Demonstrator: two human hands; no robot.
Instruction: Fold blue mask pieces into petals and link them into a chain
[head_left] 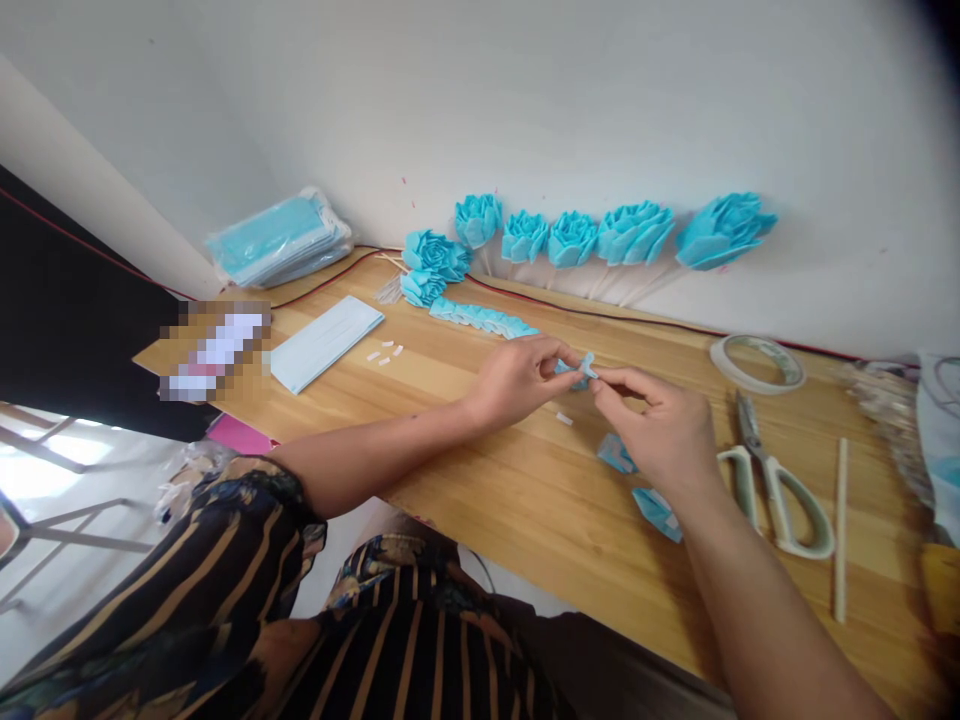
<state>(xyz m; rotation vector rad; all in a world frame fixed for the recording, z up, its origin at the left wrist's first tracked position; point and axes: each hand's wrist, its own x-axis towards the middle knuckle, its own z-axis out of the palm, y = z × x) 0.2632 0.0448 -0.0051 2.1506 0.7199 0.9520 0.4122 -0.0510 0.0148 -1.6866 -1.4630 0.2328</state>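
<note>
Between my two hands, above the middle of the wooden table, is a small light-blue folded piece. My left hand pinches its left side with thumb and forefinger. The fingertips of my right hand are closed on its right side. Behind my left hand runs a row of overlapping blue folded pieces. Beside and partly under my right hand lie two blue folded pieces. A small white strip rests on the table just below my hands.
Blue flowers on sticks lean against the wall. Scissors, a tape roll and a pale stick lie right. A flat blue mask, small white strips and a plastic-wrapped mask pack are left. A cable crosses behind.
</note>
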